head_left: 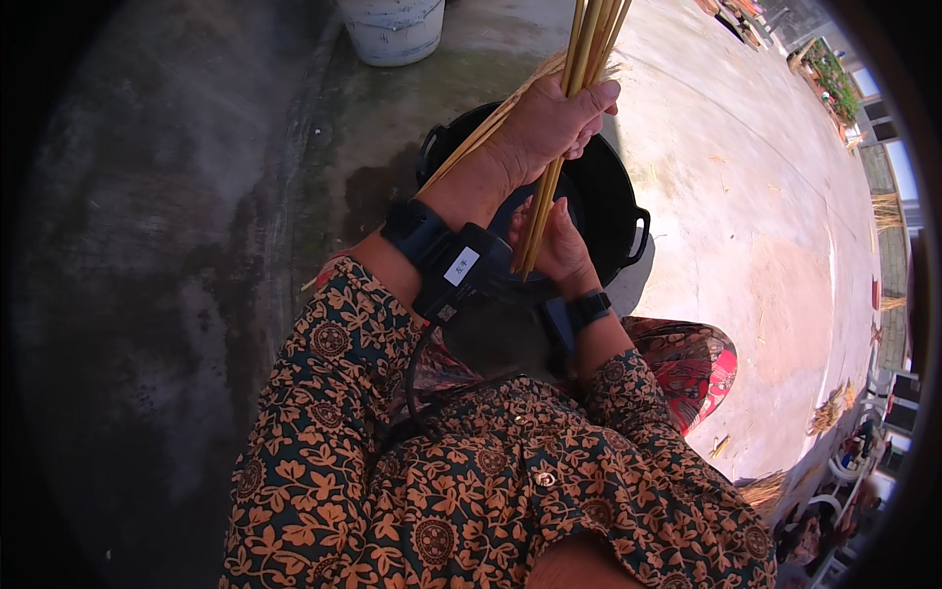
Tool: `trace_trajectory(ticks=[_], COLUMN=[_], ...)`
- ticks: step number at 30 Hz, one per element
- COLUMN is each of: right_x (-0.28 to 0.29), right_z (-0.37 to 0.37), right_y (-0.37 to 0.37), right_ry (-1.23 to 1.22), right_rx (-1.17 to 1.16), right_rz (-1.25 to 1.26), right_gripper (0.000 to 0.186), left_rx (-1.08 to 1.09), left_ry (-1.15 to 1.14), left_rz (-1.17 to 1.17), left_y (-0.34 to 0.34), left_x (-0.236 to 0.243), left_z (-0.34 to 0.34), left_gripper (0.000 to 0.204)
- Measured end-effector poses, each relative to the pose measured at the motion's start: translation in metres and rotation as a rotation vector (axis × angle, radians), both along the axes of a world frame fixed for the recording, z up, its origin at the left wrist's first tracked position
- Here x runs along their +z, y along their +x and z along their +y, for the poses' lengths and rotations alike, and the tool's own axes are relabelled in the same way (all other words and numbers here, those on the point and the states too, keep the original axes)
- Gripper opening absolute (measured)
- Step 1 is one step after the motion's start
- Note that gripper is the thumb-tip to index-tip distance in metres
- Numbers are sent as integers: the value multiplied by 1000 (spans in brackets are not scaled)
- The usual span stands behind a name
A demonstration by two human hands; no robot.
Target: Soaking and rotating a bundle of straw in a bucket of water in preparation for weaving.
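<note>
A bundle of long yellow stalks [589,44] runs through my left hand [559,123], whose fingers are wrapped round it high up. Lower down, my right hand [551,240] is at the bottom part of the bundle, thumb up, fingers curled and partly hidden behind the stalks; what they grip is unclear. Thinner straws slant down behind my left forearm. Both hands are over a wide black basin [613,216] with side handles, on the concrete floor. A black device with a label is strapped to my left forearm, and a dark band circles my right wrist.
A white bucket [391,29] stands beyond the basin on the concrete floor [746,245]. Straw heaps [832,410], plants [832,83] and a cluttered area with white items [844,461] line the right side. My patterned knee [687,368] is beside the basin.
</note>
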State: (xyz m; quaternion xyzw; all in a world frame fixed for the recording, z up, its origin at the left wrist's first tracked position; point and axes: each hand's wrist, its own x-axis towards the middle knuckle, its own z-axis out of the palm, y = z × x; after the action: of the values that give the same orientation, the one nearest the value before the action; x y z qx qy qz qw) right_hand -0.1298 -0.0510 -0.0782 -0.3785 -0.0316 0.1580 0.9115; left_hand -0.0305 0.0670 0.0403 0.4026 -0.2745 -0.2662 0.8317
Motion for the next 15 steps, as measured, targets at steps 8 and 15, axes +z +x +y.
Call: trace_trajectory(ticks=[8, 15], right_x=[-205, -340], right_z=[-149, -213], right_y=[-5, -46], right_ry=[-230, -321], right_rx=[-719, -876], right_rz=[1082, 733], right_gripper=[42, 39], left_rx=[363, 356], left_ry=[174, 294], left_rz=[-69, -40], left_y=[-11, -34], left_x=[19, 31], left_z=[11, 14], left_gripper=[37, 32])
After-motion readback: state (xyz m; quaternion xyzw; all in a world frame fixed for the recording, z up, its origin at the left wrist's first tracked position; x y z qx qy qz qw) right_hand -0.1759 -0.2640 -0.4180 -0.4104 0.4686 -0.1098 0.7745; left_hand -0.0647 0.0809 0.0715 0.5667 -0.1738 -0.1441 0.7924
